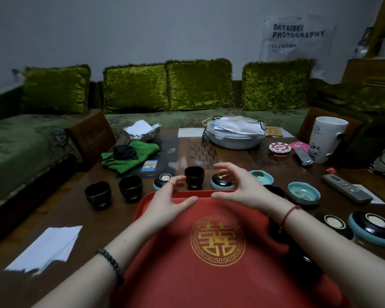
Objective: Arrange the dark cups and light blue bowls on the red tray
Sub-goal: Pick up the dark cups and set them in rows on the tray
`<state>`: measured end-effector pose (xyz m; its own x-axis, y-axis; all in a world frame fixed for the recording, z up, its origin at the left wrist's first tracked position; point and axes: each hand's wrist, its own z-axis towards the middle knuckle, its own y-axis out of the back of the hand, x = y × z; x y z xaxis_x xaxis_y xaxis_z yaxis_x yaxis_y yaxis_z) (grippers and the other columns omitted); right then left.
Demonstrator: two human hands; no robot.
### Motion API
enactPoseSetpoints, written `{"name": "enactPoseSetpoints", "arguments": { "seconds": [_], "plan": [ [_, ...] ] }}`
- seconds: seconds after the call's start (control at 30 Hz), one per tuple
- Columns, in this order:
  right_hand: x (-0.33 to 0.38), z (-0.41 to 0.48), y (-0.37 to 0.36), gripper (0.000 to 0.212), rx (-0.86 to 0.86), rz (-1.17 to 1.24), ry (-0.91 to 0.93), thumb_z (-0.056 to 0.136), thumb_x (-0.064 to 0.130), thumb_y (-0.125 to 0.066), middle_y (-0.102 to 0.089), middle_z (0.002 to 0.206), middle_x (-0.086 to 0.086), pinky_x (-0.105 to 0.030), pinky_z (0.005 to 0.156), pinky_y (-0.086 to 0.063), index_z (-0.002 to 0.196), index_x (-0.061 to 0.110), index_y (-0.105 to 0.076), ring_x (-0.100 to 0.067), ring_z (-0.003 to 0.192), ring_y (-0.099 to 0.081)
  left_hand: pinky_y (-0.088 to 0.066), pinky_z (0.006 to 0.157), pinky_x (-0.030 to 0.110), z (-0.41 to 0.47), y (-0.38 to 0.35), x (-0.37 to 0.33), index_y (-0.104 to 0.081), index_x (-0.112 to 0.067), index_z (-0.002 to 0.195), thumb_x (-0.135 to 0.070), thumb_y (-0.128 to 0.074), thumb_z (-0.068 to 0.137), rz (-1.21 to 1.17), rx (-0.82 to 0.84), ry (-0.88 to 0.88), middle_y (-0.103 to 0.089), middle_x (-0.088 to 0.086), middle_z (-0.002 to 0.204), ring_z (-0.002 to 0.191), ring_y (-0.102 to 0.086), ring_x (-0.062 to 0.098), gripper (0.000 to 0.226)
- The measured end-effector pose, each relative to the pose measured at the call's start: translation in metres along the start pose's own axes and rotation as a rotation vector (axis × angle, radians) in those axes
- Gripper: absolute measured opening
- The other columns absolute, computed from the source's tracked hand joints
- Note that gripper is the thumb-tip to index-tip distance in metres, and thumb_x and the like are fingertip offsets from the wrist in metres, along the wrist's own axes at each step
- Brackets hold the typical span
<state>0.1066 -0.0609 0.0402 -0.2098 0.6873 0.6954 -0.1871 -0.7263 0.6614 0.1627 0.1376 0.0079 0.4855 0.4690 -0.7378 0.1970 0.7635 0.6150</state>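
The red tray (220, 274) with a gold emblem lies at the near edge of the table, nothing on it. My left hand (171, 196) and my right hand (238, 187) hover open over its far rim, holding nothing. Just beyond my fingers stands a dark cup (194, 177). Two more dark cups (97, 194) (130, 188) stand to the left. Light blue bowls lie upside down beside the middle cup (162, 181) (221, 182) and at the far right (375, 227). Two others sit upright (261, 176) (303, 192). A dark cup behind my right wrist is mostly hidden.
A white paper sheet (47, 247) lies at the near left. A green cloth (129, 155), a lidded white dish (236, 134), a tall white mug (327, 138) and two remote controls (347, 191) crowd the back and right of the wooden table. A green sofa runs behind.
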Motion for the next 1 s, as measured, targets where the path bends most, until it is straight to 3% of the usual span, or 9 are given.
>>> {"name": "enactPoseSetpoints", "arguments": {
  "seconds": [0.1, 0.23, 0.3, 0.37, 0.47, 0.63, 0.8, 1.0],
  "plan": [
    [-0.008, 0.022, -0.009, 0.070, 0.023, -0.046, -0.031, 0.065, 0.025, -0.079, -0.053, 0.112, 0.003, -0.012, 0.087, -0.033, 0.125, 0.022, -0.044, -0.005, 0.106, -0.049, -0.026, 0.081, 0.003, 0.016, 0.004, 0.010, -0.043, -0.019, 0.128, -0.030, -0.071, 0.075, -0.007, -0.018, 0.031, -0.054, 0.002, 0.130, 0.117, -0.046, 0.007, 0.060],
    [-0.023, 0.048, -0.018, 0.072, 0.040, -0.097, -0.066, 0.065, 0.027, -0.079, -0.055, 0.123, -0.004, -0.025, 0.094, -0.041, 0.127, 0.023, -0.042, -0.011, 0.109, -0.052, -0.024, 0.080, 0.001, 0.039, 0.003, 0.024, -0.042, -0.022, 0.128, -0.033, -0.071, 0.074, 0.020, -0.026, 0.079, -0.054, 0.004, 0.129, 0.119, -0.048, 0.011, 0.063],
    [-0.030, 0.060, -0.021, 0.073, 0.052, -0.135, -0.078, 0.065, 0.029, -0.079, -0.054, 0.125, -0.004, -0.024, 0.091, -0.040, 0.128, 0.023, -0.042, -0.010, 0.107, -0.050, -0.030, 0.090, 0.009, 0.050, 0.002, 0.031, -0.041, -0.022, 0.129, -0.034, -0.071, 0.073, 0.065, -0.015, 0.083, -0.054, 0.005, 0.130, 0.121, -0.049, 0.014, 0.064],
    [-0.037, 0.072, -0.023, 0.073, 0.062, -0.155, -0.088, 0.066, 0.029, -0.078, -0.054, 0.127, -0.005, -0.021, 0.090, -0.037, 0.129, 0.023, -0.041, -0.010, 0.109, -0.049, -0.033, 0.106, 0.027, 0.061, -0.001, 0.037, -0.040, -0.022, 0.130, -0.037, -0.070, 0.073, 0.139, 0.013, 0.076, -0.053, 0.006, 0.131, 0.124, -0.046, 0.019, 0.067],
    [-0.046, 0.087, -0.027, 0.073, 0.088, -0.206, -0.103, 0.067, 0.029, -0.077, -0.052, 0.131, -0.005, -0.022, 0.094, -0.035, 0.130, 0.019, -0.040, -0.015, 0.120, -0.048, -0.035, 0.107, 0.041, 0.075, -0.006, 0.044, -0.036, -0.020, 0.133, -0.041, -0.068, 0.074, 0.238, 0.055, 0.076, -0.052, 0.008, 0.131, 0.127, -0.043, 0.023, 0.070],
    [-0.057, 0.105, -0.037, 0.073, 0.147, -0.273, -0.115, 0.068, 0.031, -0.076, -0.052, 0.131, -0.006, -0.021, 0.097, -0.033, 0.131, 0.016, -0.040, -0.017, 0.122, -0.047, -0.029, 0.105, 0.035, 0.092, -0.018, 0.053, -0.032, -0.023, 0.135, -0.046, -0.064, 0.076, 0.358, 0.081, 0.068, -0.051, 0.005, 0.131, 0.128, -0.037, 0.024, 0.071],
    [-0.062, 0.113, -0.041, 0.071, 0.169, -0.290, -0.130, 0.068, 0.034, -0.074, -0.055, 0.128, -0.005, -0.038, 0.107, -0.034, 0.129, 0.019, -0.042, -0.022, 0.121, -0.048, -0.026, 0.104, 0.035, 0.101, -0.027, 0.059, -0.035, -0.023, 0.133, -0.049, -0.059, 0.078, 0.420, 0.088, 0.071, -0.053, 0.006, 0.129, 0.127, -0.039, 0.024, 0.065],
    [-0.062, 0.112, -0.044, 0.068, 0.162, -0.261, -0.151, 0.065, 0.031, -0.076, -0.057, 0.125, -0.005, -0.040, 0.105, -0.037, 0.125, 0.019, -0.046, -0.024, 0.120, -0.048, -0.027, 0.104, 0.036, 0.103, -0.032, 0.059, -0.042, -0.023, 0.127, -0.042, -0.062, 0.078, 0.293, 0.028, 0.101, -0.057, 0.002, 0.126, 0.125, -0.044, 0.021, 0.056]
  ]
}}
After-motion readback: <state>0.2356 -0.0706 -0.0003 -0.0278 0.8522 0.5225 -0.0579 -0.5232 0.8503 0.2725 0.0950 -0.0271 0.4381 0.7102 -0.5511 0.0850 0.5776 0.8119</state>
